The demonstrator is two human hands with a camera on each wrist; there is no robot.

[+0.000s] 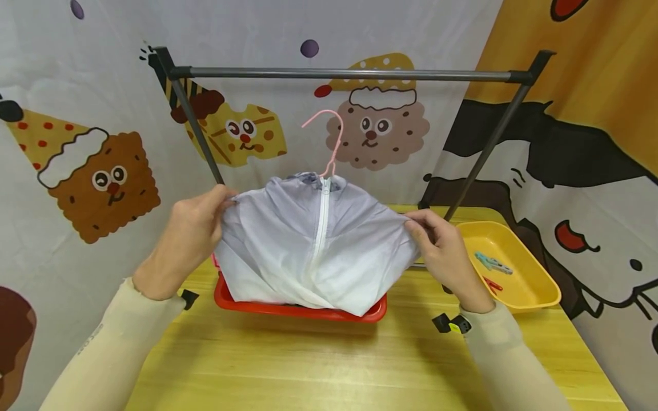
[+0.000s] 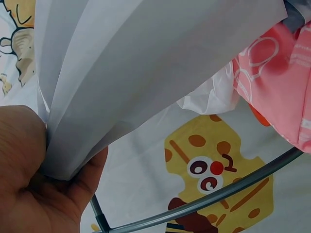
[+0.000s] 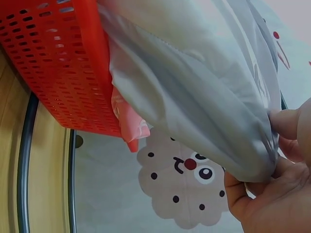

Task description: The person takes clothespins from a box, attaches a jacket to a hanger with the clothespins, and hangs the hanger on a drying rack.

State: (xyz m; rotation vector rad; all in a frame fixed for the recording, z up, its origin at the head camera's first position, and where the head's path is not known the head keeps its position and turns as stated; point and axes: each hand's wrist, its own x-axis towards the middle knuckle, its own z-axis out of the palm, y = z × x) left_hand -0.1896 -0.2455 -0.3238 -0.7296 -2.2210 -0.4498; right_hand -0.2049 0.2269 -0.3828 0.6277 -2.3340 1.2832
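A printed backdrop (image 1: 257,34) hangs behind the red basket (image 1: 303,311), which stands on a wooden worktop (image 1: 257,371). A grey metal rack (image 1: 349,73) has its top bar higher than the basket and beyond it. The zipped jacket (image 1: 277,240), fading from grey-lilac to white, is spread above the basket, covering most of it. A yellow tray (image 1: 534,268) sits right of the basket, and pink cloth (image 3: 130,121) shows at the basket's rim. Above the basket's left end, the left hand (image 1: 195,231) pinches one side of the jacket; above its right end, the right hand (image 1: 444,251) pinches the other, fingers bent around fabric. The pink hanger (image 1: 340,137) rises from the collar, over the basket. Teal (image 1: 493,263) and red clothespins (image 1: 492,285) lie in the tray, right of the basket.
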